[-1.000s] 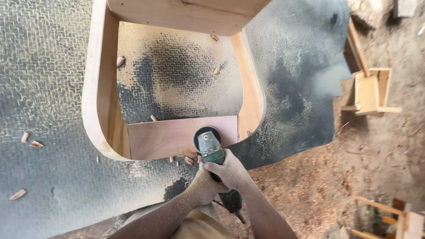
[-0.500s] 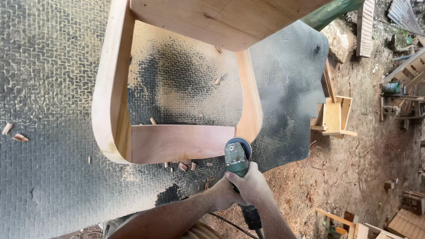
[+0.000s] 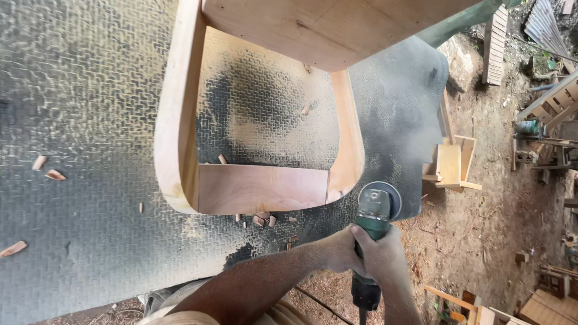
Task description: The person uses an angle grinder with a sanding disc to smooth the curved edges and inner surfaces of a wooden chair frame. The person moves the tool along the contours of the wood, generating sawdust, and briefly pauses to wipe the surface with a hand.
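Both hands on the grinder (image 3: pixel 374 224): right hand (image 3: pixel 386 260) wrapped tight round the green body, left hand (image 3: pixel 337 250) closed beside it at the neck, fingers pressed into the casing, so nothing is loose in the grip. The disc (image 3: pixel 380 194) sits at the rounded outer corner of the wooden frame (image 3: pixel 174 132), just beside the near right curve; I cannot tell whether it touches the wood or hovers off it. The frame stands on a dark rubber mat (image 3: pixel 78 120) with a raised tread, dusted pale with sawdust, and a haze of dust hangs off the corner. Wood chips (image 3: pixel 47 168) lie scattered on the mat, a few more under the front panel (image 3: pixel 262 188). My judgement on doing this well: keep the disc flat to the curve and follow the radius in one sweep, light pressure, since a tipped edge would likely dig a flat or a gouge into the corner. Wrists locked, elbows in, cord (image 3: pixel 319 304) trailing behind me and away from the disc. A small wooden piece (image 3: pixel 450 164) stands on the dirt to the right, well apart, no hindrance.
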